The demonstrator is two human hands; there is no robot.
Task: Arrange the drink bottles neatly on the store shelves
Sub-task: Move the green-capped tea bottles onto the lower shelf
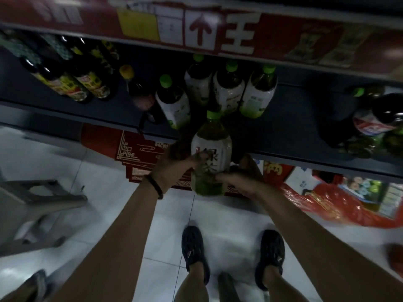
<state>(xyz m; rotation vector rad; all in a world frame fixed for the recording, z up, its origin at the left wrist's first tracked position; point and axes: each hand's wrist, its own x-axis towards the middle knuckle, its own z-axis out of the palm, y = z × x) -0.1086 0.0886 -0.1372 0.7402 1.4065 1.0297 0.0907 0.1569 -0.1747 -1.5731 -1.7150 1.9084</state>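
As the left hand point(181, 163) and right hand point(238, 178) clasp its lower half from either side, a green tea bottle point(211, 147) hangs at the front edge of the shelf point(283, 131), cap aimed away from the person, toward four matching bottles point(227, 90) standing just beyond.

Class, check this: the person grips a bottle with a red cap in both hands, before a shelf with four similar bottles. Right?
No. The head view shows the cap on the held bottle is green, not red. Both the left hand and right hand grip it, before the shelf with four similar bottles.
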